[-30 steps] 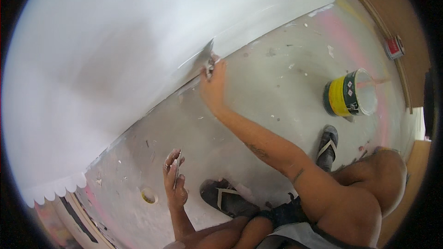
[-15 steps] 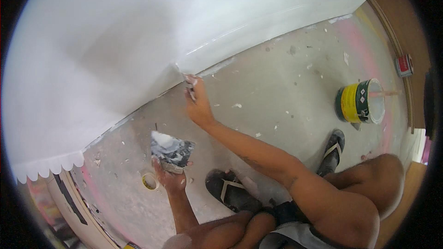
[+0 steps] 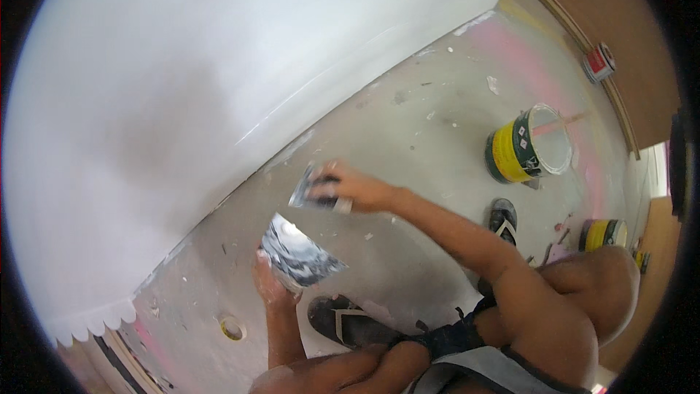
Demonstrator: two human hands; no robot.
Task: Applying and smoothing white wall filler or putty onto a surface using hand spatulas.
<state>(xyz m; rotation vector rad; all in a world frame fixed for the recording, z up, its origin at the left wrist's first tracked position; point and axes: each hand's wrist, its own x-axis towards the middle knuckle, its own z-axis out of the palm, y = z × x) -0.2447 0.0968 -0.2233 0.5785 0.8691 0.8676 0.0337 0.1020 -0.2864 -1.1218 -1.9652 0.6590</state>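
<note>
My left hand (image 3: 273,281) is wrapped round the lower edge of a wide scraper (image 3: 299,252), its face smeared with white and grey filler. The scraper is tilted up above the floor. Just beyond it, my right hand (image 3: 350,186) grips a second, flat putty knife (image 3: 305,193), slightly blurred by motion. The two tools are close together, with a small gap between them. Both are held away from the white wall (image 3: 219,51), which has a glossy wet-looking streak low down.
A yellow and green bucket (image 3: 514,149) with a stick (image 3: 558,124) in it stands right. Another bucket (image 3: 594,235) is by my knee, and a small red and white can (image 3: 599,63) lies farther off. A tape roll (image 3: 232,327) lies left. My sandalled foot (image 3: 357,325) is below the scraper.
My right hand has drawn the putty knife away from the wall's lower edge toward the scraper. My left hand has turned the scraper and raised it slightly. The view has shifted.
</note>
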